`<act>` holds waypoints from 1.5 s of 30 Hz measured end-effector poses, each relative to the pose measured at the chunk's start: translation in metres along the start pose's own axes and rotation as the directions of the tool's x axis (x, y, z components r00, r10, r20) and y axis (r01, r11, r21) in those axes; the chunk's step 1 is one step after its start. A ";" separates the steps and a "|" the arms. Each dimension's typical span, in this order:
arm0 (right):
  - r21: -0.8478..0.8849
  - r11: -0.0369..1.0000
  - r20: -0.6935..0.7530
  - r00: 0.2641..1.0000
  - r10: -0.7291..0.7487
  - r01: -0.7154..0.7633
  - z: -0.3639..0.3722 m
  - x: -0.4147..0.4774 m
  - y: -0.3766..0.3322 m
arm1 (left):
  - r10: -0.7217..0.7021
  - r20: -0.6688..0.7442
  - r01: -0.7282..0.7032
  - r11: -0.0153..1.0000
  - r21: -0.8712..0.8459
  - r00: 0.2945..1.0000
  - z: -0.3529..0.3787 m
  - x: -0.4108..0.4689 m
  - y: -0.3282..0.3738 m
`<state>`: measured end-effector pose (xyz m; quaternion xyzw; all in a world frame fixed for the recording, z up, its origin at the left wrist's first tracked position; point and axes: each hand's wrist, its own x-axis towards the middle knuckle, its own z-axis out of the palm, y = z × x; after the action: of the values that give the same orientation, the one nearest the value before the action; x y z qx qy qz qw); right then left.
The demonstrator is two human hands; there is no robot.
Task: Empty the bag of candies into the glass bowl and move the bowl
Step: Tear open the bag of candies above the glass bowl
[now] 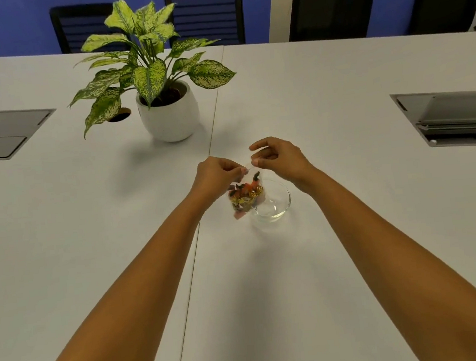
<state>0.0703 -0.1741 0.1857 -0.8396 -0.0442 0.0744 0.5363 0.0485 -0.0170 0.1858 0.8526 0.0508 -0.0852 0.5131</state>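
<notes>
The white table [325, 259] carries all items; a seam runs along it from far to near, passing just left of the glass bowl [271, 206]. All positions below are given relative to the glass bowl.

Potted plant [161, 94]: in a white pot, well beyond the bowl and to its left. Two grey hatch panels are set in the tabletop, one far left [2, 133], one far right [454, 115].

Glass bowl: upright on the table, no candies inside.

Bag of candies [244, 197]: clear, held off the table, hanging over the bowl's left rim, its lower part in front of that rim. The candies sit bunched in its lower half.

Left hand [216, 176]: above and left of the bowl, fingers pinched narrow on the bag's top edge.

Right hand [278, 159]: above the bowl's far rim, thumb and forefinger pinched on the same top edge, the other fingers curled.
</notes>
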 end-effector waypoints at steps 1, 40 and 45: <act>0.023 1.000 -0.089 0.996 -0.002 0.004 0.003 -0.002 0.000 | -0.018 -0.051 0.017 1.000 -0.024 0.999 0.003 0.000 -0.001; -0.157 0.974 -0.356 0.930 0.095 -0.160 0.032 -0.011 -0.020 | -0.032 -0.378 -0.032 0.986 -0.162 0.925 0.034 0.001 0.012; -0.251 0.955 -0.383 0.922 0.049 -0.155 0.035 -0.014 -0.020 | 0.011 -0.399 -0.028 0.999 -0.038 0.917 0.035 0.002 0.015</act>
<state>0.0508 -0.1367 0.1902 -0.9061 0.0927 -0.0652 0.4075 0.0498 -0.0551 0.1826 0.8412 0.1476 0.0965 0.5111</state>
